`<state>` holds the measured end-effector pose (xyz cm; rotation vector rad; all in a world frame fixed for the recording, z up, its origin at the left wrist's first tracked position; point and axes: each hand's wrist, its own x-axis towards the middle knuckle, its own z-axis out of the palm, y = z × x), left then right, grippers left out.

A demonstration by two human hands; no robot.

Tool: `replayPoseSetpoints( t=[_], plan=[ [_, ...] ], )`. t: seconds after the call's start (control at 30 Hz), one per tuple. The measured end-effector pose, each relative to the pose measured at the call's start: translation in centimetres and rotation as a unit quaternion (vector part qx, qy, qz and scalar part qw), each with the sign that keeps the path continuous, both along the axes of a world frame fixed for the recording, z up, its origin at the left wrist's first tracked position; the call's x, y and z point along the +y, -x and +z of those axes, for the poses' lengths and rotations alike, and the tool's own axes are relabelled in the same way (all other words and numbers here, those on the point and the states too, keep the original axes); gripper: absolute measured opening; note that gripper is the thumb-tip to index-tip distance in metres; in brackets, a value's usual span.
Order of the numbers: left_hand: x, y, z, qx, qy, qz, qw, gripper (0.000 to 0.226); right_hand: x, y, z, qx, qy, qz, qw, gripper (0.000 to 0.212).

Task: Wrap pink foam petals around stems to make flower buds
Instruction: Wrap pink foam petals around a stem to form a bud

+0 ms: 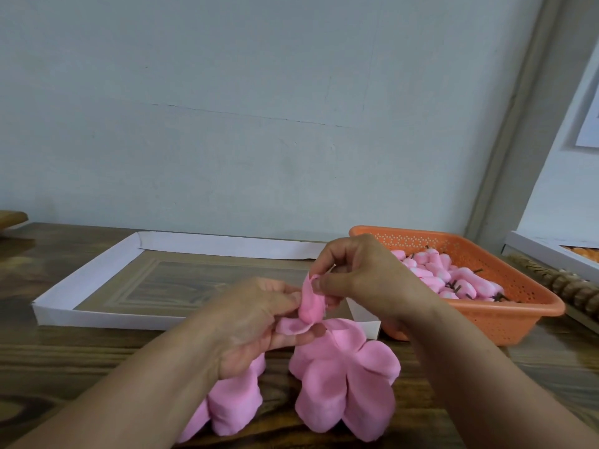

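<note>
Petal [310,306] sits pinched between left hand [259,319] and right hand [359,280]; both hands grip it.

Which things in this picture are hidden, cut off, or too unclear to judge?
Head view only:
- Stem: hidden inside the petal and behind the right hand fingers.
- Left hand: covers part of the petal pile; the frame's bottom edge cuts the pile.
- Buds in the basket: too small to count; the right hand hides some.
- Far-right white box: cut off by the frame edge.
</note>
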<state>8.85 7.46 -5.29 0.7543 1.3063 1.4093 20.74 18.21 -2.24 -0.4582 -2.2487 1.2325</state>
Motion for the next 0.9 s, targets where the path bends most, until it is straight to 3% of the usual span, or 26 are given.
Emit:
replayPoseSetpoints(
  t=[0.5, 0.67, 0.9],
  plan=[
    [-0.1, -0.1, -0.2, 0.009, 0.005, 0.011, 1.000, 0.017, 0.0, -0.2, 0.1, -0.025, 0.022, 0.011, 0.999, 0.021],
    [-0.2, 0.0, 0.0, 0.012, 0.011, 0.004, 1.000, 0.017, 0.5, -0.6, 0.1, -0.044, 0.050, 0.062, 0.996, 0.043],
    [-0.3, -0.1, 0.2, 0.015, 0.022, -0.006, 1.000, 0.015, 0.9, -0.8, -0.1, -0.053, 0.075, 0.075, 0.993, 0.025]
  ],
)
